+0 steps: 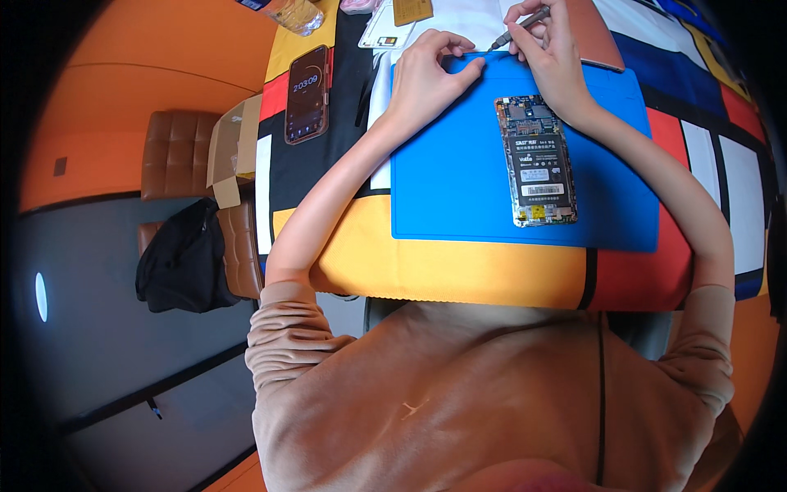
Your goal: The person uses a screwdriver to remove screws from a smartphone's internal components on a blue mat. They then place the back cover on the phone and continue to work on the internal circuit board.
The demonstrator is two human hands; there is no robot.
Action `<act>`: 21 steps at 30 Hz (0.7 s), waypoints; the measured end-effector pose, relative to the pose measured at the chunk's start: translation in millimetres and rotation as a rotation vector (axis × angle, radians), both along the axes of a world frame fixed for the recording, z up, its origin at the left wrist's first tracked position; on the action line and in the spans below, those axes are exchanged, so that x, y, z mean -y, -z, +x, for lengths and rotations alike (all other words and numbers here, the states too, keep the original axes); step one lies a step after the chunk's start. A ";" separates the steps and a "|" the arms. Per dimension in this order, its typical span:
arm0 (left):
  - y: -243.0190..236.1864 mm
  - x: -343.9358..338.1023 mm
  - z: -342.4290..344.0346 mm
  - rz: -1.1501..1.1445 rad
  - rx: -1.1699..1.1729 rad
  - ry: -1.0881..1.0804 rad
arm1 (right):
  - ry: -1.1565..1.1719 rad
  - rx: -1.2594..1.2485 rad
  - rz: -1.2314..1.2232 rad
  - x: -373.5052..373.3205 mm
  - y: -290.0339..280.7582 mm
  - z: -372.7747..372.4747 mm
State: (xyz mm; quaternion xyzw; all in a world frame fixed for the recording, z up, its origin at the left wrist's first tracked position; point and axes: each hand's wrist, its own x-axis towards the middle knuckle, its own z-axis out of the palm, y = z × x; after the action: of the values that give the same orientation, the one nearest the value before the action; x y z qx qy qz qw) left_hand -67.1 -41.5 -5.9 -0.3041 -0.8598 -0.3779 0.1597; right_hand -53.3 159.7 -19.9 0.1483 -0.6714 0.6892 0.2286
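Observation:
My right hand grips a slim dark grey screwdriver, its thin tip angled down to the left at the far edge of the blue mat. Close to that tip, my left hand rests at the mat's far edge, thumb stretched out and apart from the curled fingers. I see nothing held in it. Nearer to me on the mat lies an opened phone; its black battery and bare circuit board face up. The right wrist passes just beside the board's upper right corner.
Left of the mat, a phone with a lit timer screen lies on the patterned tablecloth. Beyond my hands are a white phone-shaped part and a clear plastic cup. A cardboard box and a black bag sit on brown chairs.

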 end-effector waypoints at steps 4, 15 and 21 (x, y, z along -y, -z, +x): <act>-3.6 -2.2 1.9 -0.010 -0.028 0.048 | -0.021 0.037 0.024 -2.1 -4.9 5.6; -0.6 0.5 -1.2 0.038 0.051 0.054 | 0.020 0.041 -0.003 -1.6 -10.6 4.9; 1.0 5.5 -5.7 0.115 0.137 0.057 | -0.065 0.069 -0.075 -0.9 -10.8 7.5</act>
State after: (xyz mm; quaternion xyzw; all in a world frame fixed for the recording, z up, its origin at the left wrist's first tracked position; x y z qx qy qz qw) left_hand -72.8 -47.0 -6.9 -0.2922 -0.8365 -0.4511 0.1067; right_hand -45.8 160.6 -9.0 0.1378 -0.6475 0.7255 0.1883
